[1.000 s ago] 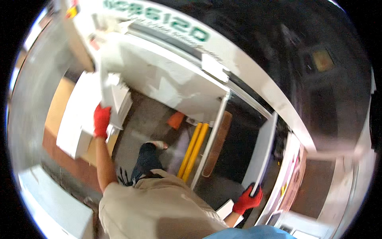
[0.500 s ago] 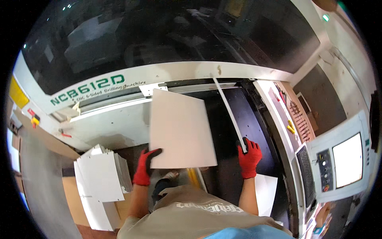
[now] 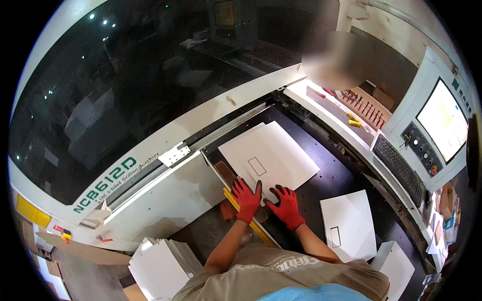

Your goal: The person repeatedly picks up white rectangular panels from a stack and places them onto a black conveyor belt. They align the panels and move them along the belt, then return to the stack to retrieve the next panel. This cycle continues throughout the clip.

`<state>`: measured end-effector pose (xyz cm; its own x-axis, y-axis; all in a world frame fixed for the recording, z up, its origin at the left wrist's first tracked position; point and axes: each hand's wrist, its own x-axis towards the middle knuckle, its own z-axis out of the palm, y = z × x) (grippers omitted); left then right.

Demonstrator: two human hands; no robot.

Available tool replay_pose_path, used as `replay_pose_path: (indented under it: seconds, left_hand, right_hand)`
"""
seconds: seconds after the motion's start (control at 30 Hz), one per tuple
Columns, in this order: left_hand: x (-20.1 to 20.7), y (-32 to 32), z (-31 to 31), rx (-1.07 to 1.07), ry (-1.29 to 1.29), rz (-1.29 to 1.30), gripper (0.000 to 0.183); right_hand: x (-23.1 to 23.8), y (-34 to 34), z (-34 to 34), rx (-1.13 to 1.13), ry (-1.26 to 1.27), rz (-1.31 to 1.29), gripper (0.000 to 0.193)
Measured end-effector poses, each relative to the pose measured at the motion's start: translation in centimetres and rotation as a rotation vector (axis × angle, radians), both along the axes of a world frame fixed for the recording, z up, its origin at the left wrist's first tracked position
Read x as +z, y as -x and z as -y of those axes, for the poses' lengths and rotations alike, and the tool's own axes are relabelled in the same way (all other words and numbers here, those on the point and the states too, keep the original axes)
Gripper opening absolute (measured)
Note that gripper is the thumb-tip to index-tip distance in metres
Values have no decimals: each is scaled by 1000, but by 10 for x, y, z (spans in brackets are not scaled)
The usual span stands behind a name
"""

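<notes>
White rectangular panels (image 3: 281, 145), apparently two stacked slightly out of line, lie flat on the black bed of a machine. The upper one bears a small drawn rectangle or label outline. Both my hands wear red gloves with black fingertips. My left hand (image 3: 246, 199) rests at the panels' near edge, fingers spread and thumb out. Just to its right, my right hand (image 3: 287, 208) is at the same near corner, its fingers apart and bent, the tips touching the panel edge. Parts of the fingertips are hard to make out against the dark bed.
Another white panel (image 3: 349, 226) lies right on the bed, with a further white piece (image 3: 394, 271) nearer me. A stack of white panels (image 3: 163, 268) stands lower left. A keyboard (image 3: 399, 168), control screen (image 3: 444, 120) and tool rack (image 3: 364, 105) line the right side.
The panel from my left hand and the one held edge-on in my right now appear laid on the bed. My hands have come together at their near edge. The view has turned right.
</notes>
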<state>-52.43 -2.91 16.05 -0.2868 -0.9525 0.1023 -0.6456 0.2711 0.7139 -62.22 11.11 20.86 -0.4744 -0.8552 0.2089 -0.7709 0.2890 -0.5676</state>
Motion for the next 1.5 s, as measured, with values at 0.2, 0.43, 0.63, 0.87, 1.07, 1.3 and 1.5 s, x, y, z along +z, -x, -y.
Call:
replay_pose_path:
  seconds: [0.2,0.43,0.63,0.87,1.07,1.3,1.5]
  left_hand:
    - [-15,43,45,-118,104,219,116]
    - [-21,107,94,-124,200,147,114]
    - [-17,161,134,-111,315,170,108]
    - [-27,206,193,-163,345,259,103]
    - [-25,247,228,-462,334,302,106]
    - [-38,261,273,-420,327,205,109]
    - [-49,285,308,-345,393,195,113]
  right_hand:
    - [-33,10,13,-198,-130,-156,90]
    - [-51,75,66,-168,10,-182,77]
    - [-51,130,110,-167,52,-192,75]
    - [-60,179,162,-197,82,-172,71]
    - [-65,208,195,-684,-26,-149,89]
    - [-67,216,240,-678,-102,-124,106]
    - [-76,231,284,-588,-22,-73,106]
